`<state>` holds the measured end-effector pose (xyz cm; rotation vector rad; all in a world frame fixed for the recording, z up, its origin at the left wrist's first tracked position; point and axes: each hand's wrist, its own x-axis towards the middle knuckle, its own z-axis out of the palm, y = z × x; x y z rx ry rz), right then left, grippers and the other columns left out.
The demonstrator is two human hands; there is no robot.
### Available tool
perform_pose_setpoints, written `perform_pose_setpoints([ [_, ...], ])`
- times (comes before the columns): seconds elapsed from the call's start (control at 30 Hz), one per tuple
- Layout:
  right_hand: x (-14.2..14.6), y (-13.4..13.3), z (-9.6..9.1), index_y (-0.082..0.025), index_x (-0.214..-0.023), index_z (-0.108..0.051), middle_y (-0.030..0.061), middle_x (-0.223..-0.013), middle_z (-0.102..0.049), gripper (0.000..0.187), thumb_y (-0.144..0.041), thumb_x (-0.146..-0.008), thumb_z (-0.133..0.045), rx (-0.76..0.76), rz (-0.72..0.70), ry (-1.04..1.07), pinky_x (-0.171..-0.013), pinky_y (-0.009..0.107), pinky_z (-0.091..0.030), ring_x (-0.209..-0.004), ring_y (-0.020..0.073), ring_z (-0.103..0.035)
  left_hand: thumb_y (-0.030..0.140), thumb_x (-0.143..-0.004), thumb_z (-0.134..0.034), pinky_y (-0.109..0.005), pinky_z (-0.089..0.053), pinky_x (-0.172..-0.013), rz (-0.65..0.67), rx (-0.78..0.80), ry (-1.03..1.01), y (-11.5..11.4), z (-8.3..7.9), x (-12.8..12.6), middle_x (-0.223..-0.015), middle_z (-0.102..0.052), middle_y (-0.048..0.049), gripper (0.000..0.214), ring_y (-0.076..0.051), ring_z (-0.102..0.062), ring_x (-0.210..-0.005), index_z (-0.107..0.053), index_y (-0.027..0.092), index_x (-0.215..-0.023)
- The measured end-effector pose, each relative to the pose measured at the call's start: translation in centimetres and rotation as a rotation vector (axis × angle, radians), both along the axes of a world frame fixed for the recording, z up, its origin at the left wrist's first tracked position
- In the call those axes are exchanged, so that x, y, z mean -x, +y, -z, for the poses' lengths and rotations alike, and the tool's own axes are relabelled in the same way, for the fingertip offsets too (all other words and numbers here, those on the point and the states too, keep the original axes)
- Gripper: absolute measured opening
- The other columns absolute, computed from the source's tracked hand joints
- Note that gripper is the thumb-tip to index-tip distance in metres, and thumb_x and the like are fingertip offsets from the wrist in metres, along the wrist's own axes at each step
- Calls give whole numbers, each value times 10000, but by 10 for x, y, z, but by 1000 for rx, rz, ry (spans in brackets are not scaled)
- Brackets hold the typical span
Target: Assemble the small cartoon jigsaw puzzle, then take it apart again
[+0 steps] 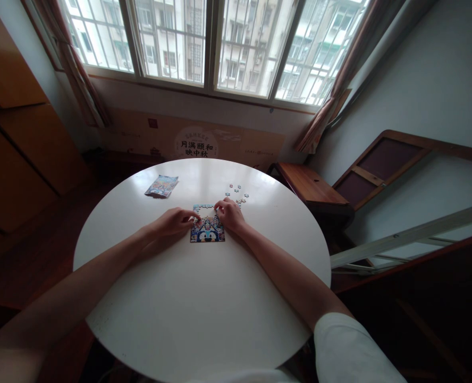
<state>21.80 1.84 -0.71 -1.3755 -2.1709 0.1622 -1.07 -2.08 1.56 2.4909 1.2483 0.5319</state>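
Round, smooth white table [180, 314]: looks slick, so things might slide
Flat, square, many-coloured jigsaw puzzle [208, 234]: middle of the frame; a hard push could break it
Bare left hand [175, 220]: pointer finger stretched onto the puzzle; can't tell if gripping
Bare right hand [230, 214]: fingers bent, narrow; can't tell if holding
Small, knobbly, pale pieces [246, 195]: just above that hand; a bump might scatter them
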Motion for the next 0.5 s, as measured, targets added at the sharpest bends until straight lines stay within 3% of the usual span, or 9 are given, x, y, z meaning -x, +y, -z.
perform_pose_setpoints([
  [0.5, -1, -1, -3, -192, -911, -703, 58, -882, -587, 225, -139, -826, -502, 5, -16, 5, -802, 312, -400, -819, 176, -541, 253, -759, -521, -176, -219, -480, 61, 14, -73, 1, 3, 0, -470, -469, 38, 303, -56, -263, -479, -763, 126, -888],
])
